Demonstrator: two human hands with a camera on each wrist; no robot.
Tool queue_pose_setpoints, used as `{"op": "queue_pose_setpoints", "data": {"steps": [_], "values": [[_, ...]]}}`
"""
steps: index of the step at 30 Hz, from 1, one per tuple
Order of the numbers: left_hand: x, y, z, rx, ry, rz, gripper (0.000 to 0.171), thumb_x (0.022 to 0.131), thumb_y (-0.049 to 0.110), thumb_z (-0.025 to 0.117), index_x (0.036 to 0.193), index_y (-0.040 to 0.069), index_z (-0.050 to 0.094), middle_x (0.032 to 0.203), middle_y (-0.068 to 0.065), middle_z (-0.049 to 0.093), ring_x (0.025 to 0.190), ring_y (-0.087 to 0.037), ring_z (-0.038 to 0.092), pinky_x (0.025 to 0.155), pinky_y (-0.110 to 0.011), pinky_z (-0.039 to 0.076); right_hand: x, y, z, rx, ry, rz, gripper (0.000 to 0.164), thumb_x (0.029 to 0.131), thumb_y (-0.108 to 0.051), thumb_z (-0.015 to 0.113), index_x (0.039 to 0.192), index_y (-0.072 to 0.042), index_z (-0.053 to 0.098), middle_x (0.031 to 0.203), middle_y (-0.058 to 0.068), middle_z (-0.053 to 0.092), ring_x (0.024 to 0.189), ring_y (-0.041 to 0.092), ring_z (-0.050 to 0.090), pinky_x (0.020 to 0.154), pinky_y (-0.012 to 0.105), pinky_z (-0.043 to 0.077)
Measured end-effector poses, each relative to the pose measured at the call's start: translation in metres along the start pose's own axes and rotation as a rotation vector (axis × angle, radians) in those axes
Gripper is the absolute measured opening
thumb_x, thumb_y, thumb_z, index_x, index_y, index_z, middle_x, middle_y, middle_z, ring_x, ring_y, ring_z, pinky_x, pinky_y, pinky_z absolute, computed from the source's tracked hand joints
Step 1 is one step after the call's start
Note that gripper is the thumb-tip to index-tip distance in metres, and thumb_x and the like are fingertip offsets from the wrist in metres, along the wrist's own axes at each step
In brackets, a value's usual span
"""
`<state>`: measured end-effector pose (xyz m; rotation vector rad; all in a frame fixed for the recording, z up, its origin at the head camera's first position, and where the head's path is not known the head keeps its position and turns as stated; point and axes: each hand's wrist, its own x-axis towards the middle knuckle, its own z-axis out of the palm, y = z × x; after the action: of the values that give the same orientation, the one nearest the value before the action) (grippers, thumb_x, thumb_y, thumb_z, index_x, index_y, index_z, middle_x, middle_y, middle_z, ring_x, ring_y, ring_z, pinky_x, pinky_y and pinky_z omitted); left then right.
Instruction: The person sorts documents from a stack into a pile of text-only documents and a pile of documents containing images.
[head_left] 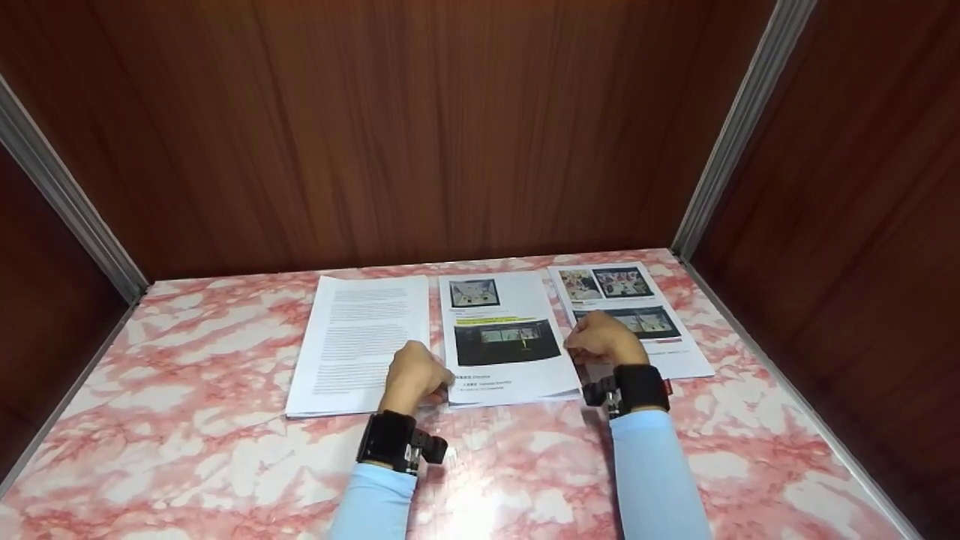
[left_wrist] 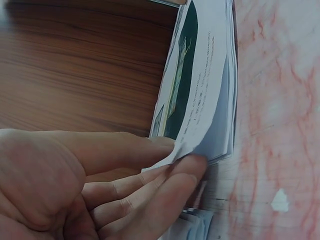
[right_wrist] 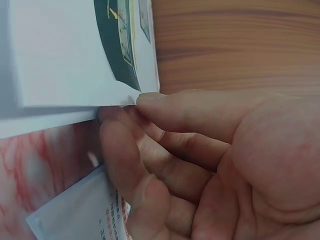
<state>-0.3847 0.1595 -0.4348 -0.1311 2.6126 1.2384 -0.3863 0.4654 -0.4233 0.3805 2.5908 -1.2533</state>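
A printed sheet (head_left: 510, 304) with dark pictures and a yellow-highlighted line tops the middle paper stack. My left hand (head_left: 417, 375) pinches its left edge near the lower corner. In the left wrist view, the thumb (left_wrist: 162, 144) lies on the printed side and fingers are underneath, with the sheet's near edge bowed up from the pages (left_wrist: 230, 100) below. My right hand (head_left: 606, 339) pinches the right edge of the same sheet. The right wrist view shows thumb (right_wrist: 152, 100) and forefinger on that edge, the paper creasing slightly there.
A stack of text pages (head_left: 367, 315) lies left of the middle one, partly behind my left hand. On the right is another stack with colour pictures (head_left: 630, 281), overlapped by my right hand. The marbled table (head_left: 225, 420) meets dark wood panels (head_left: 450, 135) at the back and sides.
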Motion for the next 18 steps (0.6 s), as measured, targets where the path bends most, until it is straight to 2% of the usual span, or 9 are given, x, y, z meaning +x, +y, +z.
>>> {"op": "queue_pose_setpoints", "data": {"steps": [8,11,18], "values": [[-0.003,0.005,-0.005,0.069,0.039,-0.007,0.014,0.068,0.013,0.075,0.067,0.004,0.064,0.060,-0.010,0.069,0.050,-0.018,0.066,0.040,-0.023,0.048,-0.001,-0.003,-0.004,0.035,-0.021,-0.005,0.022,0.085,-0.011,0.060,0.099,0.005,0.064,0.078,0.010,0.068,0.068,0.018,0.065,0.065,0.030,0.054],[-0.004,0.006,-0.006,0.067,0.041,-0.009,0.015,0.069,0.014,0.075,0.067,0.004,0.064,0.061,-0.010,0.069,0.050,-0.019,0.066,0.039,-0.023,0.047,-0.003,-0.004,-0.007,-0.004,-0.026,-0.027,0.023,0.086,-0.012,0.059,0.099,0.005,0.065,0.081,0.013,0.070,0.069,0.018,0.066,0.064,0.030,0.054],[-0.005,0.003,-0.008,0.023,0.025,0.004,0.014,0.070,0.013,0.073,0.069,0.003,0.064,0.064,-0.013,0.069,0.053,-0.022,0.067,0.048,-0.029,0.053,-0.009,-0.004,-0.014,-0.073,-0.025,-0.071,0.026,0.086,-0.016,0.058,0.100,0.005,0.065,0.086,0.016,0.071,0.072,0.019,0.067,0.068,0.035,0.055]]}}
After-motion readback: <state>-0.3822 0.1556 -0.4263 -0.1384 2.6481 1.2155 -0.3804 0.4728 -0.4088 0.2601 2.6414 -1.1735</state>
